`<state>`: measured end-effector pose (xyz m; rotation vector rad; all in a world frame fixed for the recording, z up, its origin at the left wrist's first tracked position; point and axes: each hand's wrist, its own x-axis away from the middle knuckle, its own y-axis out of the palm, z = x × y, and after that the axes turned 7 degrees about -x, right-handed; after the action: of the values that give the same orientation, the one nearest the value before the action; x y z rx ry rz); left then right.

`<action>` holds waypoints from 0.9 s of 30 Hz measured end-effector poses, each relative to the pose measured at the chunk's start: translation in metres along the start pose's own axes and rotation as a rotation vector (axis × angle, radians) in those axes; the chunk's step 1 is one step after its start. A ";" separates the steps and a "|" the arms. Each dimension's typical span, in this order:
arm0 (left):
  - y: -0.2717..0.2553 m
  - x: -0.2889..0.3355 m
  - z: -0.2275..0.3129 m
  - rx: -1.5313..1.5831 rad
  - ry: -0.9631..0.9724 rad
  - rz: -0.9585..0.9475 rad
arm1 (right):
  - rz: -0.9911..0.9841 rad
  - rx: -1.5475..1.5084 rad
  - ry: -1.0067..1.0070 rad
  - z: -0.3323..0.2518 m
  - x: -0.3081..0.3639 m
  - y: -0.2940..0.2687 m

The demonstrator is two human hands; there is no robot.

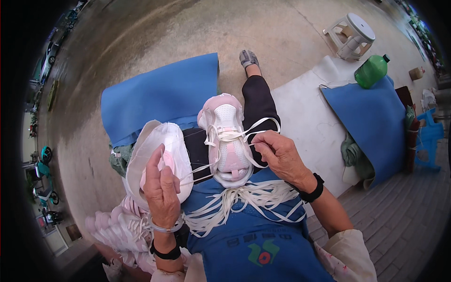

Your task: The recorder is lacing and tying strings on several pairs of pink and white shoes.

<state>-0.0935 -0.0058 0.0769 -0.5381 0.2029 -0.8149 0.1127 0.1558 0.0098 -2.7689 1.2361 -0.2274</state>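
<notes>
Gripping the white shoelace (227, 136), the right hand (284, 157) and, seemingly, the left hand (162, 195) flanked the pink-and-white sneaker (230, 159) lying unheld on the lap (193, 146), where an uneven tug might have tipped it.

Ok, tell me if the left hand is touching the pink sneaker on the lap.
Apart. The head view shows black trousers in the gap between the left hand and the sneaker.

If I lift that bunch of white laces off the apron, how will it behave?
The white laces will probably hang floppy, since they curve loosely over the blue apron. They look thin, so probably light. Pulling one may drag others, as strands overlap.
</notes>
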 end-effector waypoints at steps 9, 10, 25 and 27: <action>0.054 -0.002 -0.024 -0.119 0.167 -0.214 | -0.016 0.471 -0.245 0.021 -0.011 0.033; 0.056 -0.003 -0.029 -0.119 0.164 -0.210 | -0.019 0.482 -0.231 0.020 -0.013 0.033; 0.093 -0.019 -0.043 -0.375 0.333 -0.152 | -0.107 0.448 -0.107 0.016 -0.025 0.041; 0.091 -0.019 -0.046 -0.329 0.315 -0.166 | -0.113 0.399 -0.105 0.017 -0.024 0.041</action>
<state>-0.0658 0.0421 -0.0109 -0.7403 0.5956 -1.0350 0.0701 0.1467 -0.0155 -2.4700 0.8960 -0.2967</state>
